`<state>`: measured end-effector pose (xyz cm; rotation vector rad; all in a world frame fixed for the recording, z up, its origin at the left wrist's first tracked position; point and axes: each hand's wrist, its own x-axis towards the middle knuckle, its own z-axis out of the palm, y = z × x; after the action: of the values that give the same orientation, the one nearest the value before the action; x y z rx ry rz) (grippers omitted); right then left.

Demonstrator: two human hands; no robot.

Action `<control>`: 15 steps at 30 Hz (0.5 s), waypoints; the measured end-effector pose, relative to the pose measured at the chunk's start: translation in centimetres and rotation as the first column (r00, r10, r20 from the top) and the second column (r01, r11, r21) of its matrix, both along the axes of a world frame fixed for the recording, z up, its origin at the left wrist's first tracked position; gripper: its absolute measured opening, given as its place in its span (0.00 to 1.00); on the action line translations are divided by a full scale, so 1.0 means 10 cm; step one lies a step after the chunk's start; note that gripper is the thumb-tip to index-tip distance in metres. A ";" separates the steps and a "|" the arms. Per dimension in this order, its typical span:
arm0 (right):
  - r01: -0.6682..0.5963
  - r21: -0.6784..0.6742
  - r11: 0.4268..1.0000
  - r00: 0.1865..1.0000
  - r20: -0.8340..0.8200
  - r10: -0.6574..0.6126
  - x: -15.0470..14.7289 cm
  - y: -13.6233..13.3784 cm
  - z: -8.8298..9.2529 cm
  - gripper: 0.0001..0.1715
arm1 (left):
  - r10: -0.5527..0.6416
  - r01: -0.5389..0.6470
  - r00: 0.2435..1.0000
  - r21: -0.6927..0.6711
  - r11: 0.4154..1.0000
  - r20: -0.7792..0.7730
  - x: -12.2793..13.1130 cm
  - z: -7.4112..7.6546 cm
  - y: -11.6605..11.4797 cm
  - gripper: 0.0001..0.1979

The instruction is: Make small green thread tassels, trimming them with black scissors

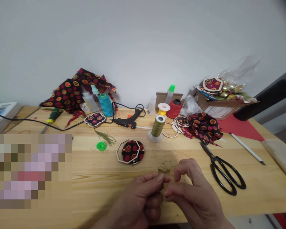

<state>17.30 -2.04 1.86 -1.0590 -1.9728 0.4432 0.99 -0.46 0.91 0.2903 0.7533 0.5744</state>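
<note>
My left hand [140, 197] and my right hand [193, 190] meet low in the middle of the wooden table [90, 181]. Both pinch a small tuft of olive-gold thread [164, 170] between their fingertips. Just beyond them lies a round piece of black-and-red patterned fabric with a pale hoop frame [130, 151]. An olive-gold thread spool [157, 127] stands upright behind that, with loose thread trailing toward my hands.
Black scissors [224, 170] lie to the right, a white pencil [248, 149] farther right. A glue gun [130, 121], teal spool [106, 104], yellow and red spools, bottles, a green cap [101, 146], patterned cloth [73, 90] and a cardboard box [225, 106] line the back.
</note>
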 end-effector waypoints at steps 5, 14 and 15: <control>-0.123 0.000 0.992 0.992 0.001 0.123 0.00 -0.02 -0.03 0.06 | 0.020 -0.015 0.998 0.083 0.996 -0.055 -0.01 -0.04 0.02 0.09; -0.418 -0.066 0.906 0.898 0.122 0.423 0.00 -0.02 -0.23 0.20 | 0.108 -0.095 0.990 0.138 0.986 -0.092 -0.04 -0.10 0.08 0.08; -0.446 -0.093 0.890 0.878 0.149 0.456 0.00 -0.02 -0.28 0.21 | 0.116 -0.102 0.989 0.139 0.985 -0.096 -0.04 -0.11 0.08 0.08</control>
<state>17.30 -2.27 -0.95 -0.6740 -2.3785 0.6809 0.59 0.39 -0.16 0.4071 0.8360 0.7200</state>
